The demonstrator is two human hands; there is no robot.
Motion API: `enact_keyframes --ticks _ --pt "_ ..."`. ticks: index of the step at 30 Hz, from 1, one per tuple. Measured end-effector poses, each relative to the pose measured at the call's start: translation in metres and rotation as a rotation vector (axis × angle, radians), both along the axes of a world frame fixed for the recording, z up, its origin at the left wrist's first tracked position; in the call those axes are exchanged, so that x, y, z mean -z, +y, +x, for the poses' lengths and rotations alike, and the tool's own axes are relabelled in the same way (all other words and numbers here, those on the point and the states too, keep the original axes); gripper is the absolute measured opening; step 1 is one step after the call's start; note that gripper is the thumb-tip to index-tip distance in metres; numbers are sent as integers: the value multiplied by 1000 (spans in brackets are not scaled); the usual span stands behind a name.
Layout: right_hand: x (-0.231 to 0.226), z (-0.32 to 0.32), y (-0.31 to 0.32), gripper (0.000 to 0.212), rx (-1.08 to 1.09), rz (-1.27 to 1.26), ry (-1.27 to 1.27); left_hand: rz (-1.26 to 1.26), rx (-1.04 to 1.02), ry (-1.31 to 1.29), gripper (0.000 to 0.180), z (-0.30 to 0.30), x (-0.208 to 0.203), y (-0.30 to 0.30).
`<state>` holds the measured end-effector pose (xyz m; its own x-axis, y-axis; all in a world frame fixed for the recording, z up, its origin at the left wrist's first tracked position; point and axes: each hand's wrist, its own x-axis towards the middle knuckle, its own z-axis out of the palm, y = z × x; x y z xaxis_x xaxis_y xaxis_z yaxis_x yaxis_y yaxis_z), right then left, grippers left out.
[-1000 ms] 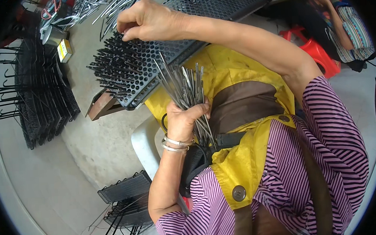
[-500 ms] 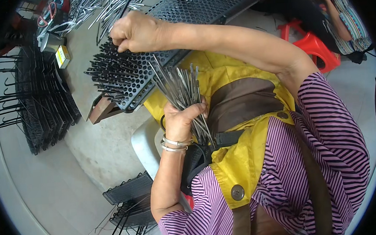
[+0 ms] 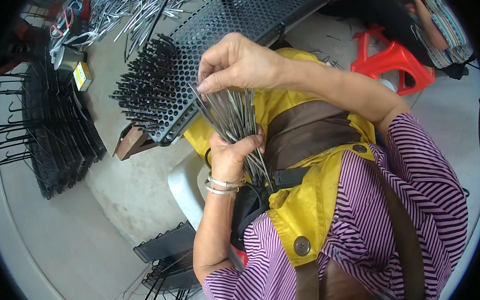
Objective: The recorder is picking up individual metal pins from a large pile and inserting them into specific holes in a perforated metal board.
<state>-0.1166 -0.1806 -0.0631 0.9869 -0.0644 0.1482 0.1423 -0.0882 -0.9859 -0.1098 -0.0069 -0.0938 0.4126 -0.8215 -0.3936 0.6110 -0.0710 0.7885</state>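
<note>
My left hand (image 3: 232, 153) is wrapped round a bundle of thin grey metal rods (image 3: 232, 114), which fan out upward from the fist. Above the bundle, my right hand (image 3: 240, 62) has thumb and fingers pinched at the top end of a rod on its left side. Beyond both hands lies a long black perforated metal panel (image 3: 191, 68). Its left end is crowded with upright black rods (image 3: 142, 84) standing in the holes. The inside of the right hand's pinch is partly hidden.
Loose silvery rods (image 3: 127, 11) are heaped at the far side of the table. Scissors (image 3: 62, 23), a metal cup (image 3: 68, 57) and a small yellow box (image 3: 82, 76) lie left. Stacked black racks with hooks (image 3: 57, 128) stand further left. A red stool (image 3: 391, 61) and another person (image 3: 444, 22) are right.
My right hand has moved from the upright rods on the panel back, rightward and nearer, to the top of the bundle. My left hand stays in place with the bundle.
</note>
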Motion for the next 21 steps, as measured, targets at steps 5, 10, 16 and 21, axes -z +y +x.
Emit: enact_keyframes --ticks 5,10,16,21 --pt "-14 2 -11 11 158 108 127 19 -6 4 29 0 2 1" --pt "-17 19 -39 12 332 236 22 30 -10 -10 27 -1 1 1" --pt "2 70 -59 10 636 -8 -389 23 -13 -9 23 -1 -2 2" --pt "8 89 -59 10 716 -284 -487 61 -24 -8 18 -2 -7 1"
